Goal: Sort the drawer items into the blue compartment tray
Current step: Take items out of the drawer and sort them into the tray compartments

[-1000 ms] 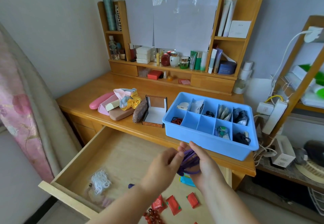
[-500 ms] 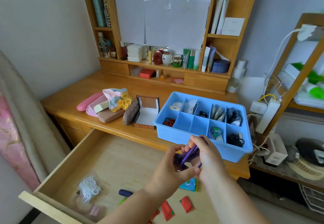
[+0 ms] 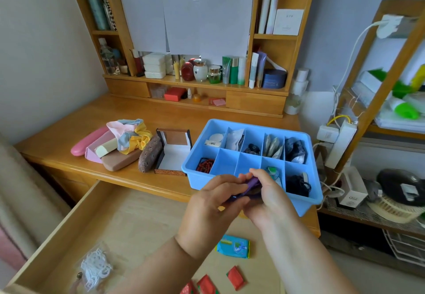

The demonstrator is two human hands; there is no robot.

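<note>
My left hand (image 3: 212, 204) and my right hand (image 3: 269, 196) meet over the front edge of the blue compartment tray (image 3: 308, 198) and together pinch a bundled purple cord (image 3: 253, 184), which is mostly hidden between the fingers. The tray stands on the desk's right end; its compartments hold red beads (image 3: 205, 164), white packets, silver sachets, dark hair ties and a green item. Two front compartments look bare. Below, the open wooden drawer (image 3: 96, 204) holds a blue wipes pack (image 3: 232, 246), red sachets (image 3: 235, 277) and a bag of white string (image 3: 96, 266).
Left of the tray on the desk lie an open brown box (image 3: 173, 153), a brown pouch (image 3: 150, 153), glasses cases and scrunchies (image 3: 131, 136). A shelf unit with cosmetics lines the back. A power strip, cables and a wooden rack crowd the right side.
Both hands rose from above the drawer to the tray's front edge while folding the loose purple cord loops into a tight bundle. The camera moved closer.
</note>
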